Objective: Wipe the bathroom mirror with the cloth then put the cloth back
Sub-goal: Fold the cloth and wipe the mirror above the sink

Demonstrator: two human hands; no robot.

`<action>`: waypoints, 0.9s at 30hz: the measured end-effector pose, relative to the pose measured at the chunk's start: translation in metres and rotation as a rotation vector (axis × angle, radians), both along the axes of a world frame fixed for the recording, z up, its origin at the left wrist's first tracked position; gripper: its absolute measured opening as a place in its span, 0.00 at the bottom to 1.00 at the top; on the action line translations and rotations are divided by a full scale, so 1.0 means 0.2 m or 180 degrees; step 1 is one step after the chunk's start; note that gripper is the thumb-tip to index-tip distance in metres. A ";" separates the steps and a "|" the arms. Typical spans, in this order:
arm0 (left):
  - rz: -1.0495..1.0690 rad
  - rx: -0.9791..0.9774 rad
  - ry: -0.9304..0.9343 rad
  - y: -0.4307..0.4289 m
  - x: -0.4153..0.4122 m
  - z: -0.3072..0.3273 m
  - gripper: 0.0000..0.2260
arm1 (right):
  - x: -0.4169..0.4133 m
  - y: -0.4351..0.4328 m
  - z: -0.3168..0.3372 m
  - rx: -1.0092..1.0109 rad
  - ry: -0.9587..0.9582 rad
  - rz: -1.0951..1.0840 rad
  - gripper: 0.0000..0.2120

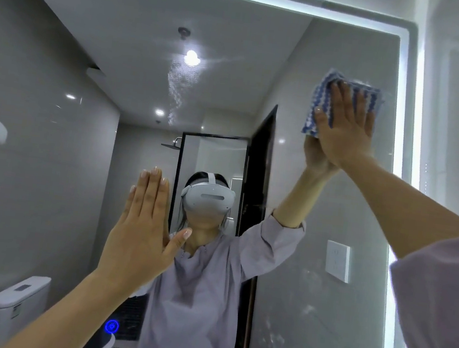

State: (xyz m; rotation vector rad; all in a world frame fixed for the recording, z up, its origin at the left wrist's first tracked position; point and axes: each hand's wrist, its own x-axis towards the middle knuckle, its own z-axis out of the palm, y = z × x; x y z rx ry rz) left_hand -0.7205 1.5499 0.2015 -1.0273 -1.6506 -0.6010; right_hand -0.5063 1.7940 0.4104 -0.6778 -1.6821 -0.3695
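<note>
Facing a large bathroom mirror, a person works with both hands raised to the glass. The right hand is high up, near the mirror's upper right corner, with its fingers straight and close together. It presses a blue and white textured cloth flat against the glass. The cloth shows above and to the left of the fingers, and its edges look bunched.

The left hand is lower and left of centre. It is open, palm towards the glass and fingers straight and together, holding nothing. Whether it touches the glass is unclear.

A bright lit strip runs along the mirror's top and right edges. A trail of droplets marks the glass near a reflected ceiling light, and pale smudges sit in the lower right. The reflection shows the person in a lilac shirt and white headset, a toilet at lower left, and a white wall socket at right.
</note>
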 end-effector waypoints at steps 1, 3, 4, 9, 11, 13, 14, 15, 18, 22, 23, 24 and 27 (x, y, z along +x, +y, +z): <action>-0.0009 0.0000 -0.0003 0.00 0.00 0.00 0.39 | 0.04 0.03 -0.02 -0.0078 0.0053 -0.0033 0.30; 0.0002 -0.0003 -0.0002 0.00 0.00 0.00 0.39 | 0.09 0.07 -0.05 -0.0189 0.0115 -0.0053 0.29; 0.0026 -0.0009 0.0005 0.00 0.00 0.00 0.39 | 0.10 0.08 -0.06 -0.0233 0.0133 -0.0029 0.29; 0.0107 -0.0039 0.0042 0.00 0.00 0.00 0.39 | 0.09 0.05 -0.07 -0.0365 0.0237 -0.0076 0.28; 0.0127 -0.0048 0.0034 0.01 0.00 0.00 0.39 | 0.06 0.03 -0.10 -0.0418 0.0342 -0.0050 0.29; 0.0128 -0.0030 0.0019 0.01 0.00 0.00 0.39 | 0.01 0.02 -0.15 -0.0409 0.0481 -0.0014 0.29; 0.0138 -0.0026 0.0019 0.01 0.00 0.00 0.39 | -0.01 0.01 -0.18 -0.0404 0.0552 -0.0001 0.29; 0.0149 -0.0025 0.0017 0.01 0.00 0.00 0.39 | -0.04 0.00 -0.20 -0.0396 0.0602 0.0001 0.29; 0.0165 -0.0023 0.0011 0.02 0.00 0.00 0.39 | -0.11 -0.04 -0.26 -0.0306 0.0636 0.0012 0.30; 0.0169 -0.0021 0.0013 0.02 -0.01 0.00 0.39 | -0.19 -0.12 -0.35 0.0037 0.0415 -0.0095 0.31; 0.0164 -0.0018 -0.0003 0.03 -0.01 0.00 0.39 | -0.20 -0.14 -0.37 0.0172 0.0323 -0.0104 0.31; 0.0170 -0.0025 -0.0025 0.03 -0.01 0.00 0.39 | -0.22 -0.17 -0.40 0.0280 0.0222 -0.0083 0.31; 0.0193 -0.0041 -0.0090 0.03 -0.01 -0.01 0.39 | -0.27 -0.27 -0.47 0.0469 -0.0150 0.0028 0.30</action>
